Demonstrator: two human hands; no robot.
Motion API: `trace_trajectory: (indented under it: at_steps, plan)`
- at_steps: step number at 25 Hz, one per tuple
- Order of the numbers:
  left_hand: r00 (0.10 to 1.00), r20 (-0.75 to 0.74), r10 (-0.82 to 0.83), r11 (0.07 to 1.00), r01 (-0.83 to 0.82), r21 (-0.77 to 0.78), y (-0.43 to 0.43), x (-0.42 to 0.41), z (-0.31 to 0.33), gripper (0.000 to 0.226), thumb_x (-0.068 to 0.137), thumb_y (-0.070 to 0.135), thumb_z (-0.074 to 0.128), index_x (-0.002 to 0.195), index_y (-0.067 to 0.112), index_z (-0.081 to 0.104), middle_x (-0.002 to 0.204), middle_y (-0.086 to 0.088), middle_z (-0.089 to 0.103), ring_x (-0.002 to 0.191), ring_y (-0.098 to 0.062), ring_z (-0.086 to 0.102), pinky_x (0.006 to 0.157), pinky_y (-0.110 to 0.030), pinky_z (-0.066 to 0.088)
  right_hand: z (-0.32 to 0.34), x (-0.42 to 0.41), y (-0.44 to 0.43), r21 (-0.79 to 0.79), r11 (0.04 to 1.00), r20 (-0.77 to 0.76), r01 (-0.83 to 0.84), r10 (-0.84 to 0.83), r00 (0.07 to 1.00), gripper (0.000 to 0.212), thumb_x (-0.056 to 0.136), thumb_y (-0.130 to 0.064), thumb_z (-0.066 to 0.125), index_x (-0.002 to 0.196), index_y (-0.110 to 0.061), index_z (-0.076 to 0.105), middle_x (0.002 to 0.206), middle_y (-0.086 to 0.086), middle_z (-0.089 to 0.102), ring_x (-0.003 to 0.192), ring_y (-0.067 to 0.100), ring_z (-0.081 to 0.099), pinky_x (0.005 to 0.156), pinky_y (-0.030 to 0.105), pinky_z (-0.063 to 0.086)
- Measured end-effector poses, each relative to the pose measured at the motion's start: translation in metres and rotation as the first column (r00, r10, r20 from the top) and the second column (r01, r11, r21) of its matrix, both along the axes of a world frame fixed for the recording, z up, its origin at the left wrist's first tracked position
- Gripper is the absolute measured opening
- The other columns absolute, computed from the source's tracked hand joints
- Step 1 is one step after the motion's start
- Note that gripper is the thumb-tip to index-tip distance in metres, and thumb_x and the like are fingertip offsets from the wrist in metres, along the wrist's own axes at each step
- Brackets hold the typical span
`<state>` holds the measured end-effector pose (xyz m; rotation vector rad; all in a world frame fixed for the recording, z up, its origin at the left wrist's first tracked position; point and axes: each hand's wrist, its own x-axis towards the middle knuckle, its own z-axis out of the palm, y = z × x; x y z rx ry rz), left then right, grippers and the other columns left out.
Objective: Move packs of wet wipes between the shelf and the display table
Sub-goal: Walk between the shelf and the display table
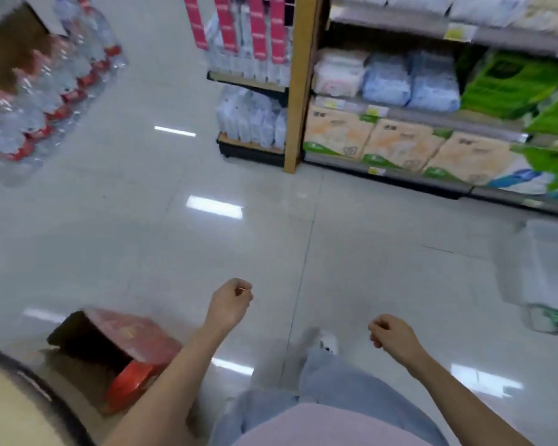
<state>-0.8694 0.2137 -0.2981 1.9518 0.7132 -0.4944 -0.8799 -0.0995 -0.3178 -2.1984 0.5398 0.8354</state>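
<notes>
Two hands were seen low in the near part of the scene, above the shiny tiled floor [142, 236], and nothing was held in either of them. The left hand [229, 300] was loosely curled, and the right hand [392, 334], a little nearer, was curled in the same relaxed way. Soft blue packs [409, 80] were laid side by side on a middle board of the shelf [295, 91] at the far right, well apart from both hands. Because of the blur it could not be told whether they were the wet wipes. Larger orange-and-green packages [400, 146] were placed on the board below. Bottled water [45, 91] was stacked at the far left. A red box [132, 346] was seen at the near left, beside a rounded pale surface [10, 410].
</notes>
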Motion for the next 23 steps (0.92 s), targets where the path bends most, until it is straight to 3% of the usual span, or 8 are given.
trace_trajectory:
  at_steps: [3,5,8,12,17,23]
  plan:
    - [0.999,-0.036,-0.019,1.000,0.020,0.011,-0.050,0.054,-0.006,0.020,0.090,0.005,0.052,0.106,0.007,0.063,0.089,-0.008,0.066,0.073,-0.018,0.059,0.060,-0.020,0.042,0.004,0.051,-0.053,0.023,0.998,0.028,0.050,-0.050,0.998,0.023,0.092,-0.010,0.050,0.071,-0.013,0.058,0.076,0.009,0.066,0.069,0.021,0.061,0.072,0.033,0.051]
    - [0.997,-0.067,-0.049,0.999,0.048,-0.007,-0.084,0.088,-0.011,0.020,0.090,0.005,0.051,0.108,0.005,0.062,0.090,-0.010,0.067,0.073,-0.019,0.059,0.062,-0.024,0.043,0.014,0.094,-0.087,0.038,0.996,0.085,0.079,-0.082,0.993,0.023,0.092,-0.010,0.051,0.070,-0.013,0.057,0.075,0.008,0.064,0.073,0.024,0.061,0.067,0.030,0.048]
    - [0.985,-0.118,-0.125,0.992,0.123,-0.029,-0.124,0.129,-0.009,0.021,0.091,0.008,0.051,0.109,0.007,0.062,0.093,-0.009,0.068,0.075,-0.019,0.061,0.067,-0.029,0.045,0.035,0.158,-0.125,0.030,0.995,0.173,0.093,-0.097,0.980,0.017,0.093,-0.012,0.051,0.082,-0.004,0.062,0.081,0.011,0.066,0.077,0.026,0.063,0.065,0.027,0.045]
    - [0.972,-0.149,-0.181,0.983,0.174,-0.061,-0.157,0.200,-0.017,0.020,0.092,0.010,0.051,0.109,0.008,0.061,0.094,-0.008,0.067,0.076,-0.017,0.061,0.065,-0.026,0.044,0.046,0.233,-0.168,0.056,0.983,0.253,0.178,-0.186,0.949,0.015,0.094,-0.012,0.049,0.089,-0.006,0.062,0.080,0.004,0.064,0.068,0.014,0.058,0.056,0.013,0.042]
    - [0.944,-0.145,-0.296,0.955,0.296,-0.019,-0.212,0.327,-0.016,0.020,0.095,0.011,0.048,0.110,0.010,0.060,0.099,-0.007,0.066,0.086,-0.018,0.061,0.075,-0.028,0.043,0.037,0.304,-0.224,0.055,0.953,0.183,0.299,-0.304,0.935,0.014,0.093,-0.013,0.049,0.090,-0.008,0.063,0.083,0.004,0.065,0.069,0.013,0.059,0.057,0.016,0.044]
    - [0.792,-0.050,-0.608,0.793,0.609,-0.003,-0.327,0.483,0.019,0.012,0.093,0.016,0.051,0.102,0.018,0.059,0.102,-0.005,0.065,0.077,-0.013,0.062,0.058,-0.019,0.042,0.045,0.366,-0.291,0.027,0.874,0.119,0.484,-0.484,0.867,0.016,0.093,-0.010,0.048,0.096,-0.007,0.063,0.086,0.007,0.066,0.070,0.013,0.059,0.057,0.016,0.043]
